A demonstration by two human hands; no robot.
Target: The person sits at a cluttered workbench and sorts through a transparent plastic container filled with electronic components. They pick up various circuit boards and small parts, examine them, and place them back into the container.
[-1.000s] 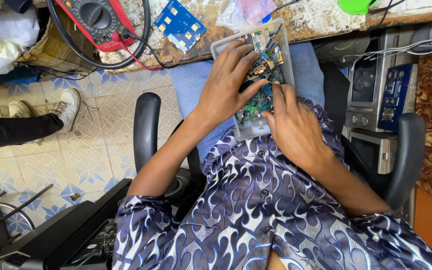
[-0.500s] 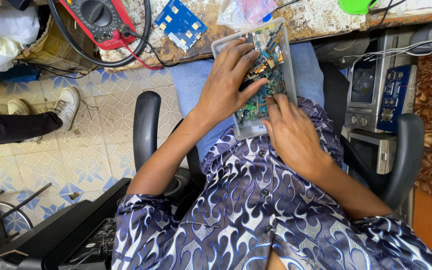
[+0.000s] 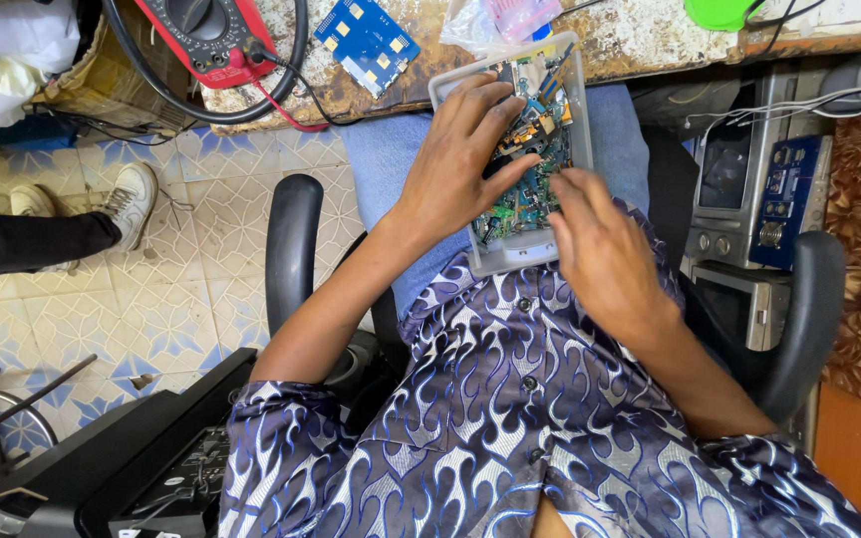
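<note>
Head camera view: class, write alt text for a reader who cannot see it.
A seated person's left hand and right hand rest on an opened grey device full of circuit boards, held on their lap. A red multimeter lies on the worn workbench ahead.

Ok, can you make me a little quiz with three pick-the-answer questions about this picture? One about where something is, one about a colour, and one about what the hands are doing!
1. Where does the grey tray of circuit boards lie?
A. on the floor
B. on the person's lap
C. on a shelf

2. What colour is the meter on the bench?
A. red
B. green
C. white

3. What is the left hand doing?
A. hanging by the chair
B. holding a cup
C. resting on the boards in the tray

Answers: 1 B, the tray sits on the legs by the bench edge. 2 A, its case is red. 3 C, its fingers lie across the boards, the right hand alongside.
</note>
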